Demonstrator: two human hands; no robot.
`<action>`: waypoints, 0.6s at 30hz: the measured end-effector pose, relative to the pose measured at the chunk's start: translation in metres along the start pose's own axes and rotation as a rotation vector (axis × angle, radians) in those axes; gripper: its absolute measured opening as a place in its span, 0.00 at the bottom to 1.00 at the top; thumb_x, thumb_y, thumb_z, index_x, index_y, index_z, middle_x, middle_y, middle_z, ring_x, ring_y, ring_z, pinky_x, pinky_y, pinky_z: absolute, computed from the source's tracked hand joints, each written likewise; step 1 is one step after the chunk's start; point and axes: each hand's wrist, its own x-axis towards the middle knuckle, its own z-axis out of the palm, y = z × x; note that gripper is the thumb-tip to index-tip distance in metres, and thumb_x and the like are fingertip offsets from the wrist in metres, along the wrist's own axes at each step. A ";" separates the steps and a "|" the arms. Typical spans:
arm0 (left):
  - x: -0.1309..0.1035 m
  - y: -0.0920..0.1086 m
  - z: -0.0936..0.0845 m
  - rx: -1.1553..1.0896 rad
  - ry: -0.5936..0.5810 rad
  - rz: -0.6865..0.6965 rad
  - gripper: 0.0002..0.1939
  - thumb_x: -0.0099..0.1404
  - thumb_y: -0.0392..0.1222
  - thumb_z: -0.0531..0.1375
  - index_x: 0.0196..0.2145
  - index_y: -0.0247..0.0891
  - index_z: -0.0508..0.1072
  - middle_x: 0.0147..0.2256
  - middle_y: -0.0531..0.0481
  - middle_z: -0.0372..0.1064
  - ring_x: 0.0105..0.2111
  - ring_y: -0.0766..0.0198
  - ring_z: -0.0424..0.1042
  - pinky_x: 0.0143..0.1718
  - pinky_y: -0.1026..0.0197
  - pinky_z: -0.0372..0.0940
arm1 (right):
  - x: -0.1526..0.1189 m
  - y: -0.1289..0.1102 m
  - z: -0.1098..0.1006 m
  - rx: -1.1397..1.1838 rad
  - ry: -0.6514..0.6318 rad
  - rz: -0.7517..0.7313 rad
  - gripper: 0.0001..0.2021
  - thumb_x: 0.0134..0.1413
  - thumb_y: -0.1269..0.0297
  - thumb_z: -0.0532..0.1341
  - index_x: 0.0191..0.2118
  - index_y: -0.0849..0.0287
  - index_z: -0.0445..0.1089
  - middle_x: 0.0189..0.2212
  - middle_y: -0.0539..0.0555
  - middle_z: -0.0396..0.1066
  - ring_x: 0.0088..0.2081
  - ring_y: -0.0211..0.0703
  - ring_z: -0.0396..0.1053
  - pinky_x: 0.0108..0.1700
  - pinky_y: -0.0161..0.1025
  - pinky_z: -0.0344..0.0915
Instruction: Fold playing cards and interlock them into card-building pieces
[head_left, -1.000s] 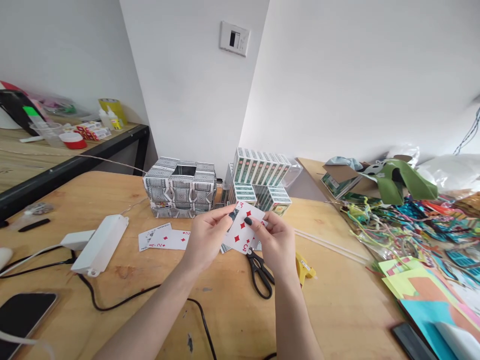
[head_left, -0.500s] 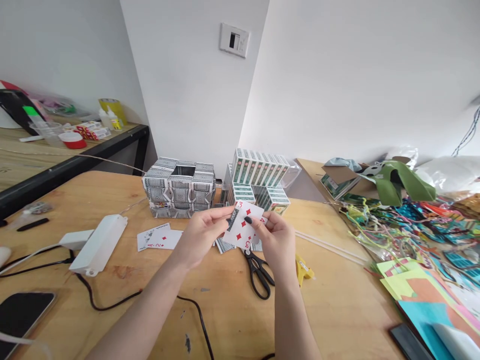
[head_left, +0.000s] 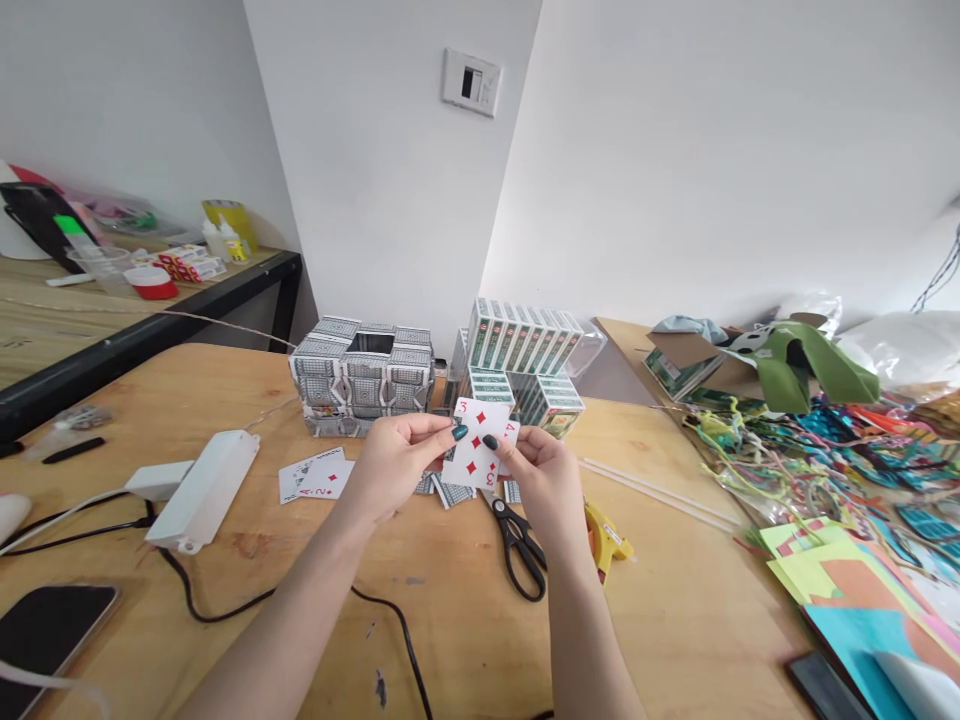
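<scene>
Both hands (head_left: 476, 462) (dark-nailed) pinch cards (head_left: 475, 445)

Can't see much of the rear card (head_left: 511, 430), it's mostly tucked behind the three of diamonds (head_left: 478, 455). Scissors (head_left: 521, 560) lose their blade tips behind the held cards, and the right wrist (head_left: 562, 520) covers part of the yellow tool (head_left: 615, 542). Phone (head_left: 49, 635) gets chopped by the left edge, and the small print on the card boxes (head_left: 521, 340) is way too tiny to read.
</scene>
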 end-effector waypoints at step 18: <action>0.006 -0.002 -0.016 0.041 -0.207 -0.089 0.12 0.49 0.43 0.64 0.32 0.35 0.76 0.27 0.50 0.75 0.27 0.65 0.73 0.33 0.63 0.69 | 0.006 0.005 -0.006 0.073 0.045 -0.017 0.13 0.37 0.59 0.67 0.22 0.60 0.65 0.21 0.50 0.73 0.23 0.40 0.71 0.26 0.35 0.68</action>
